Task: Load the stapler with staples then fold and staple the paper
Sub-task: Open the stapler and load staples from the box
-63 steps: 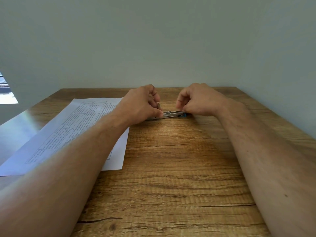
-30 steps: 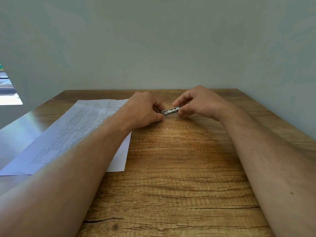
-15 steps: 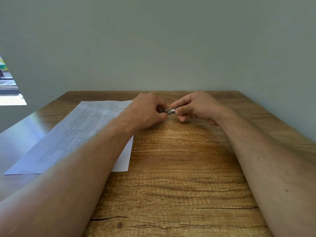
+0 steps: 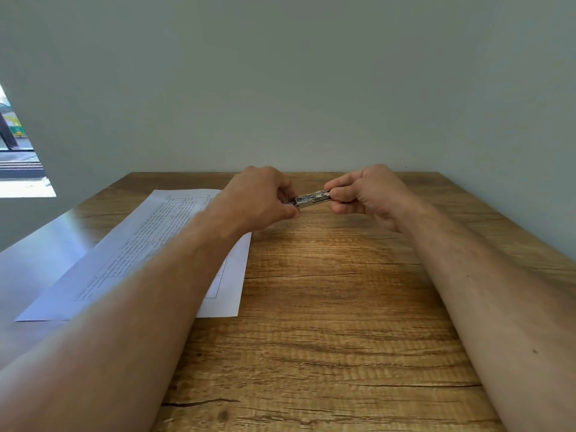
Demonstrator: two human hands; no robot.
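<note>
A small metal stapler [image 4: 312,198] is held just above the wooden table [image 4: 327,307], between my two hands. My left hand [image 4: 258,198] grips its left end with curled fingers. My right hand [image 4: 367,194] pinches its right end between thumb and forefinger. Only the stapler's silver middle shows; both ends are hidden in my fingers. No staples can be made out. A white printed sheet of paper [image 4: 149,244] lies flat on the table to the left, partly under my left forearm.
A pale wall [image 4: 311,88] rises right behind the table's far edge and along its right side. A bright window opening [image 4: 18,163] is at the far left. The table's left part shows a glossy reflection.
The stapler has been lifted off the table and now hangs between both hands. My hands have drawn a little apart, showing more of its metal body.
</note>
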